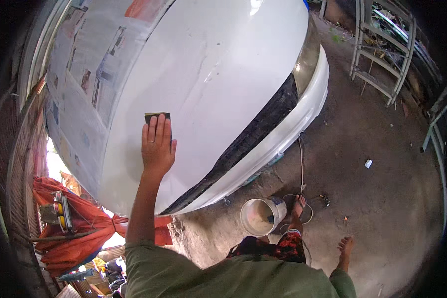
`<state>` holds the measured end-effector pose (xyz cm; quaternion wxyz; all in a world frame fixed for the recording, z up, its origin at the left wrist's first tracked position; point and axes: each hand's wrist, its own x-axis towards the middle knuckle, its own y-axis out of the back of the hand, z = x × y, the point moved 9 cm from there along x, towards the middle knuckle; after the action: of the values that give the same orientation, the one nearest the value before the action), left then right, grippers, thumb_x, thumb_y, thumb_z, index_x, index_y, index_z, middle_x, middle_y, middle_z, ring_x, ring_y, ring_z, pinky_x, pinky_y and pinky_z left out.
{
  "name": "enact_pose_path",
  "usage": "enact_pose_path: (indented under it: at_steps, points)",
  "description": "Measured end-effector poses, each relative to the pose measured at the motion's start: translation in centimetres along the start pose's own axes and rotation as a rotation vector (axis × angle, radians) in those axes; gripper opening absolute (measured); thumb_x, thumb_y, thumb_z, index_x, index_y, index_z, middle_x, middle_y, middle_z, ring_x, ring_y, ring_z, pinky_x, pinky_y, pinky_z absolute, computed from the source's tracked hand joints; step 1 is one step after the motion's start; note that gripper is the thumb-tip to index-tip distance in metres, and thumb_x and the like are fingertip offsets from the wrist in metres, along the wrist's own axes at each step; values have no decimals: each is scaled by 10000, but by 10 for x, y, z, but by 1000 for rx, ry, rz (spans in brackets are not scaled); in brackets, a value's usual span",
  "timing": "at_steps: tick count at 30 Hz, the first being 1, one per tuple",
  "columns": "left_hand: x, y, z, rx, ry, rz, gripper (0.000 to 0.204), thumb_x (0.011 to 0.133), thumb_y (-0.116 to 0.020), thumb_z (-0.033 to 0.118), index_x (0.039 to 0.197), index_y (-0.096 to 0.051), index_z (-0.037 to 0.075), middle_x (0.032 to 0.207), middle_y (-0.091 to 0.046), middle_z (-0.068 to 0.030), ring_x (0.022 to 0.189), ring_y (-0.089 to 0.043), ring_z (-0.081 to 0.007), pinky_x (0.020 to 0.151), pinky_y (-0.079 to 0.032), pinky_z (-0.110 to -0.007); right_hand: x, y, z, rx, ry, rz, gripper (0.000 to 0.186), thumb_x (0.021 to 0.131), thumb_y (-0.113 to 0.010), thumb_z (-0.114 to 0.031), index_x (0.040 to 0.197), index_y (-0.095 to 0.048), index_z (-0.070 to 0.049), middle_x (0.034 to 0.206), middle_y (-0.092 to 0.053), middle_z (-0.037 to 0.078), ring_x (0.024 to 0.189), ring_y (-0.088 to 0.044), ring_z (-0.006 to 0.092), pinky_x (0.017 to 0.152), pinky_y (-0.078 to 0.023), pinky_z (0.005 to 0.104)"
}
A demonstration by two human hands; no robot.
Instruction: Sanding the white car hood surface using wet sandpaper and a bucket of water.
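My left hand point(158, 145) presses a dark rectangular pad point(156, 114) with a yellow-green edge flat against the white car hood point(203, 104). The fingers lie straight and close together over the pad, hiding most of it, with the thumb out to the side. Faint scuffs and streaks mark the hood's paint ahead of the hand. At the lower right my right hand point(346, 245) hangs over the floor, away from the car. Its fingers are apart and hold nothing.
Newspaper point(87, 64) covers the windshield. Black covering point(258, 124) runs along the hood's front edge above the white bumper point(308, 111). A bucket point(257, 217) with a hose point(301, 164) beside it stands by my foot. A ladder point(382, 59) and red cloth point(79, 218) flank the car.
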<state>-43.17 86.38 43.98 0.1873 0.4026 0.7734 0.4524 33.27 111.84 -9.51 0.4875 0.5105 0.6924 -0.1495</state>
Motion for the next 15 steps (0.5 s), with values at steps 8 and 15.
enact_pose_path:
  at_steps: [8,15]
  points:
    - [138,71,49,22,-119,329,632,913,-575,256,1438,-354,-18,1517,-332,-147,1417,-276,-317,1159,-195,-512,46,-42,-87,-214,417,-28,584,971,-418,-584,989,-614,-34,736,-592,43,615,-560,163,548,-460,346]
    - [-9,33,-22,75,12,119,734,877,-599,242,1464,-277,-57,1543,-261,-198,1425,-217,-418,1155,-150,-569,50,1,-24,-154,118,24,522,988,-438,-532,962,-596,-35,711,-556,25,582,-511,141,456,-387,297]
